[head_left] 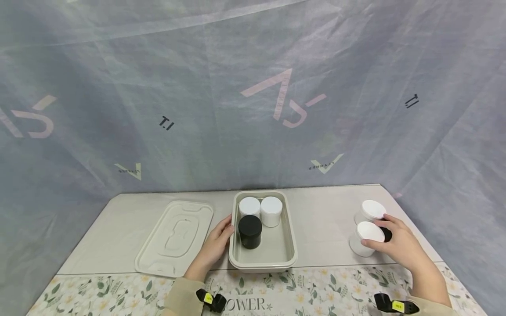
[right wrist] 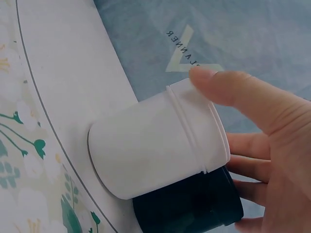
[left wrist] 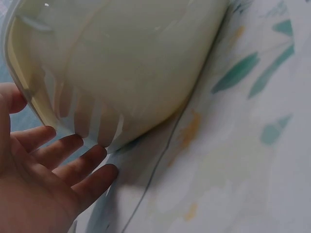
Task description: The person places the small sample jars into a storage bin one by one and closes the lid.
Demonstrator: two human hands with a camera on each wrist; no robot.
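My right hand [head_left: 403, 245] holds a white lidded jar [head_left: 366, 232] by its lid, thumb on the near side and fingers behind. The jar stands upright at the table's right. A black jar [right wrist: 189, 206] is beside it, partly hidden by that hand in the head view. Another white jar [head_left: 372, 208] stands just behind. My left hand [head_left: 216, 241] touches the left wall of a beige bin [head_left: 276, 252], its fingers spread along the side. Inside the bin are two white jars [head_left: 271, 206] at the back and one black jar [head_left: 250, 226] in front of them.
A flat beige lid [head_left: 170, 245] lies on the table left of the bin. A flower-patterned cloth [head_left: 316, 289] covers the table's front. Grey-blue sheeting [head_left: 197, 87] hangs behind the table and at its sides.
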